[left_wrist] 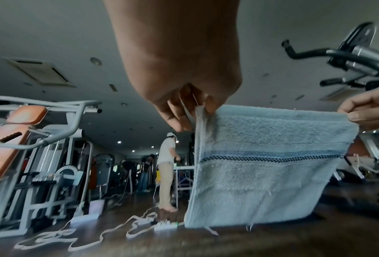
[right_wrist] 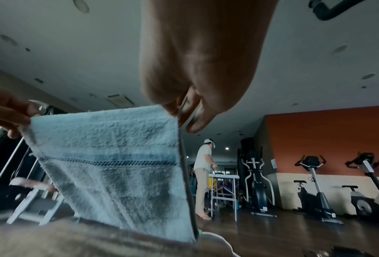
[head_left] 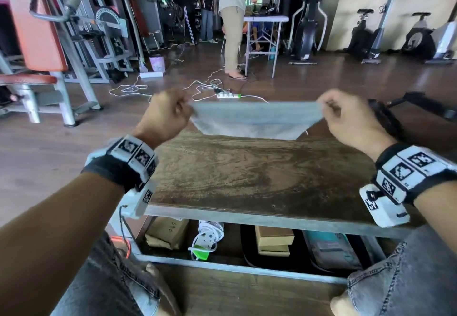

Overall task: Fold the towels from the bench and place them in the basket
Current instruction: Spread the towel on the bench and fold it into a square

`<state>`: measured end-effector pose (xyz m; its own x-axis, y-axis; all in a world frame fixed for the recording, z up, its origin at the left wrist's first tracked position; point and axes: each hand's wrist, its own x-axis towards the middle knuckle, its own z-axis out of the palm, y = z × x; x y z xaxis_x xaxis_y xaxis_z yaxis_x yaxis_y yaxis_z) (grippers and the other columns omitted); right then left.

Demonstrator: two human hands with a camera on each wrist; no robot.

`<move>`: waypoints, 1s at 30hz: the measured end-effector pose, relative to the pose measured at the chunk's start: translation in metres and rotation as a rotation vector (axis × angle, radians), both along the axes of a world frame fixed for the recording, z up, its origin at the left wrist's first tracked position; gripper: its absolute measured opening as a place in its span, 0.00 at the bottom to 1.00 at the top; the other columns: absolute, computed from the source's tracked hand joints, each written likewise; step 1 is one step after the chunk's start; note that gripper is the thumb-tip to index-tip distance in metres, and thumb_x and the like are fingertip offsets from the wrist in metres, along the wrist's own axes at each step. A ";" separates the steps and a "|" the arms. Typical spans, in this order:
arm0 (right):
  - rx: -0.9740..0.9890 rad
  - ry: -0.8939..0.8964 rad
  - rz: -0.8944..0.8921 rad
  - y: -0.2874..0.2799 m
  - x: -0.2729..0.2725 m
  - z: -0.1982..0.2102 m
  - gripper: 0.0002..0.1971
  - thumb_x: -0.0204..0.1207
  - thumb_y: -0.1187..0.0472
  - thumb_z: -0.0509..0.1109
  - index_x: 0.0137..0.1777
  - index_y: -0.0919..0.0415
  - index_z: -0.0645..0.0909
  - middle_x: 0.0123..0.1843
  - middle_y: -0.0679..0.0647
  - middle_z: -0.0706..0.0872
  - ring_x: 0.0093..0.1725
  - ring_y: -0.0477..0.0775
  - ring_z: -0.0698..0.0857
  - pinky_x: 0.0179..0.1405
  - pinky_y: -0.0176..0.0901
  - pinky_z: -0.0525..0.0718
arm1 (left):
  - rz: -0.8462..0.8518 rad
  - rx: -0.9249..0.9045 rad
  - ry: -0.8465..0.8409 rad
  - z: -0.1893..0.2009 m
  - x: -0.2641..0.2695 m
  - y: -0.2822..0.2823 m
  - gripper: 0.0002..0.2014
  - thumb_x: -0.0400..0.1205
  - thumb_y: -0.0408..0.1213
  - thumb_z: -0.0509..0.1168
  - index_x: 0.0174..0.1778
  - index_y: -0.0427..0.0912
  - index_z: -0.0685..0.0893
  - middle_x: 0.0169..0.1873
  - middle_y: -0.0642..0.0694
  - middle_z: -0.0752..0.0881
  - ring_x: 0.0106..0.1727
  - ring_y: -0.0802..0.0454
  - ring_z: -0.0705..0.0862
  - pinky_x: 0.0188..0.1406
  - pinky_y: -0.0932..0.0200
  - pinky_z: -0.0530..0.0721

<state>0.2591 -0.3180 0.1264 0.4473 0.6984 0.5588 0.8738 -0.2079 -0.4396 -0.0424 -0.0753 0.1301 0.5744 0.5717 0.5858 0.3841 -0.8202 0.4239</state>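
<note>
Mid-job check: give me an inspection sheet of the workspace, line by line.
Surface: wooden bench top, bare where visible.
Job's things: light blue towel held stretched above the far edge; basket not seen.
Clutter: boxes and a power strip on the shelf under the bench.
Hands: left hand and right hand each pinch a top corner.
Cables: white cords looped on the floor.
Surroundings: gym machines; people standing beyond.

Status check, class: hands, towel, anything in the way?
Left hand and right hand each pinch a top corner. Light blue towel hangs stretched above wooden bench. No basket in view.
</note>
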 end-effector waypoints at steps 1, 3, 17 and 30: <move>-0.094 0.019 0.032 -0.006 -0.002 -0.015 0.06 0.84 0.63 0.66 0.51 0.52 0.83 0.48 0.50 0.89 0.50 0.55 0.86 0.55 0.52 0.85 | -0.010 -0.039 0.052 -0.020 -0.007 0.002 0.04 0.79 0.31 0.68 0.41 0.42 0.88 0.39 0.44 0.90 0.39 0.46 0.87 0.39 0.60 0.82; -0.301 0.052 0.113 -0.016 -0.006 -0.046 0.08 0.82 0.64 0.69 0.46 0.50 0.84 0.46 0.47 0.89 0.48 0.52 0.88 0.55 0.54 0.86 | -0.070 -0.153 0.155 -0.054 -0.020 0.001 0.03 0.78 0.31 0.70 0.40 0.41 0.89 0.38 0.42 0.90 0.41 0.41 0.88 0.43 0.51 0.87; -0.746 0.422 0.223 -0.003 0.005 -0.106 0.06 0.84 0.62 0.69 0.50 0.54 0.88 0.44 0.48 0.93 0.43 0.48 0.91 0.40 0.35 0.84 | -0.145 -0.420 0.640 -0.113 -0.020 0.007 0.06 0.83 0.35 0.68 0.54 0.43 0.89 0.48 0.51 0.90 0.37 0.70 0.83 0.34 0.77 0.76; -0.579 0.164 -0.077 0.101 0.047 -0.146 0.10 0.82 0.63 0.67 0.43 0.51 0.86 0.44 0.47 0.89 0.42 0.49 0.87 0.47 0.53 0.89 | 0.073 -0.317 0.528 -0.152 0.061 0.086 0.09 0.86 0.33 0.62 0.54 0.38 0.86 0.55 0.41 0.89 0.47 0.51 0.83 0.43 0.63 0.80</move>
